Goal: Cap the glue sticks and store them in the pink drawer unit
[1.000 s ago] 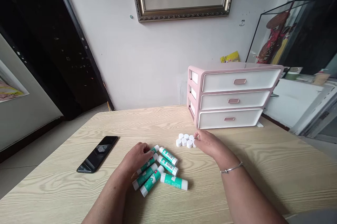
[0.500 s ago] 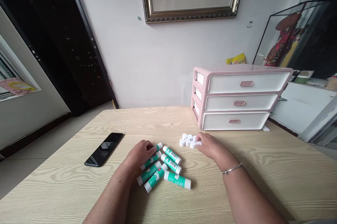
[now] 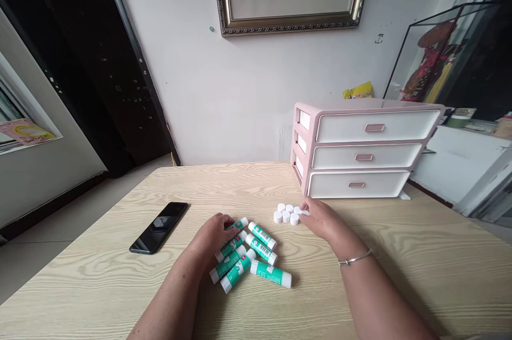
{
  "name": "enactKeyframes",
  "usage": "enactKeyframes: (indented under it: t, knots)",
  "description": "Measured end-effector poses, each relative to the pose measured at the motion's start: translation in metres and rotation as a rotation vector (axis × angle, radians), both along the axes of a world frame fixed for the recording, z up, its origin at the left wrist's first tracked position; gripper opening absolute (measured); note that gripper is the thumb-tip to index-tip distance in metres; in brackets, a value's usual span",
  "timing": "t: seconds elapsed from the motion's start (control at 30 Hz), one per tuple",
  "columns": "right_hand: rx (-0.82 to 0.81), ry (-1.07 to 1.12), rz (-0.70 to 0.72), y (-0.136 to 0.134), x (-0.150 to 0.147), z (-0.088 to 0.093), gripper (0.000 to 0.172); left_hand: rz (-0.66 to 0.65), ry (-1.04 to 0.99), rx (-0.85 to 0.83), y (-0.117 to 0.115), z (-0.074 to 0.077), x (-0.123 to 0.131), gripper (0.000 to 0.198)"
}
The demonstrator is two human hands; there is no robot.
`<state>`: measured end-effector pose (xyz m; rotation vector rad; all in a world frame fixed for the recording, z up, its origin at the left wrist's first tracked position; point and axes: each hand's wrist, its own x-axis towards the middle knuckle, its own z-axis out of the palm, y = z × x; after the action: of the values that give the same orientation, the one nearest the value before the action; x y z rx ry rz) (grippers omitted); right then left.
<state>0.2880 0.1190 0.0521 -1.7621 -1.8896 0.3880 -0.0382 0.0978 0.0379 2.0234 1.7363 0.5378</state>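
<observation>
The pink drawer unit (image 3: 360, 151) stands at 1 o'clock on the surface (image 3: 100, 286), all three drawers pushed in, so their contents are hidden. My left hand (image 3: 214, 236) lies palm down on the 9 o'clock end of the glue sticks (image 3: 256, 260); I cannot tell whether that grip has closed. My right hand (image 3: 322, 220) reaches toward 12 o'clock, its grip pinched on the outermost of the white caps (image 3: 286, 214).

- left hand (image 3: 211, 237): bare, forearm bare to frame edge
- right hand (image 3: 322, 220): bare, forearm bare too
- silver bangle (image 3: 354, 259): thin plain metal, right wrist
</observation>
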Motion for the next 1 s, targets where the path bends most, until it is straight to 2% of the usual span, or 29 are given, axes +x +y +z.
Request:
enactKeyframes:
  t: [0.17, 0.27, 0.33, 0.43, 0.57, 0.7, 0.87, 1.0]
  knots:
    - [0.120, 0.461, 0.051, -0.007, -0.021, 0.014, 0.023, -0.013, 0.025, -0.012, -0.002, 0.006, 0.002, 0.034]
    - [0.139, 0.713, 0.168, -0.011, -0.043, 0.011, 0.029, -0.036, 0.050, 0.003, -0.001, 0.006, 0.003, 0.034]
    - [0.127, 0.808, 0.233, -0.014, -0.056, 0.005, 0.032, -0.041, 0.065, 0.018, -0.001, 0.005, 0.004, 0.034]
    - [0.113, 0.858, 0.284, -0.017, -0.069, -0.002, 0.032, -0.025, 0.024, 0.027, -0.004, 0.009, 0.008, 0.034]
    - [0.106, 0.908, 0.335, -0.020, -0.079, -0.005, 0.032, -0.030, -0.137, 0.026, -0.016, 0.026, 0.015, 0.039]
    - [0.111, 0.963, 0.364, -0.025, -0.087, -0.008, 0.034, -0.145, -0.298, 0.079, -0.027, 0.038, 0.019, 0.040]
    - [0.193, 0.921, 0.362, -0.035, -0.093, -0.009, 0.031, -0.275, -0.442, 0.061, -0.036, 0.044, 0.023, 0.037]
    - [0.279, 0.876, 0.391, -0.044, -0.096, -0.005, 0.027, -0.298, -0.480, 0.016, -0.039, 0.044, 0.023, 0.039]
